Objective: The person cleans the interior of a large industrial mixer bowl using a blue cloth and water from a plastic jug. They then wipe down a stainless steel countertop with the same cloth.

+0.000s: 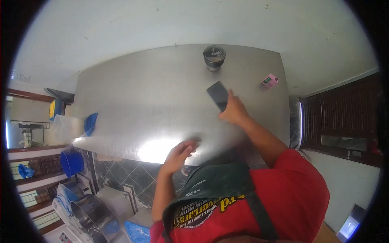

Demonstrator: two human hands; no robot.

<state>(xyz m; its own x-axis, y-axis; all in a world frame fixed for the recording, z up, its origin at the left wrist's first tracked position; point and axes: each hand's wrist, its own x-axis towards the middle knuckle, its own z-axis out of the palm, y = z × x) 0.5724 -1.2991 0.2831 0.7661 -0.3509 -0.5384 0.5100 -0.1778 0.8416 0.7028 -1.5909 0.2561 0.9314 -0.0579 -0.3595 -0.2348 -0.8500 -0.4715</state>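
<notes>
My right hand [235, 107] has its thumb and fingers around the lower right edge of a dark smartphone [218, 94]. The phone lies at a slant over the brushed metal tabletop [136, 85]; whether it rests on the metal or is slightly raised is hard to tell. Near the table's front edge, my left hand [180, 153] hovers with loosely bent fingers, and no object is visible in it. Beyond the phone stands a dark-rimmed jar or cup [214, 58] with a clear top. Off to the right sits a small pink box [270, 81].
A blue plastic bag [90, 124] and a translucent plastic tub [67, 128] are at the table's left end. Below hangs or stands a blue bucket [72, 164], near a machine with a metal bowl [92, 214]. A white wall [188, 21] borders the far edge.
</notes>
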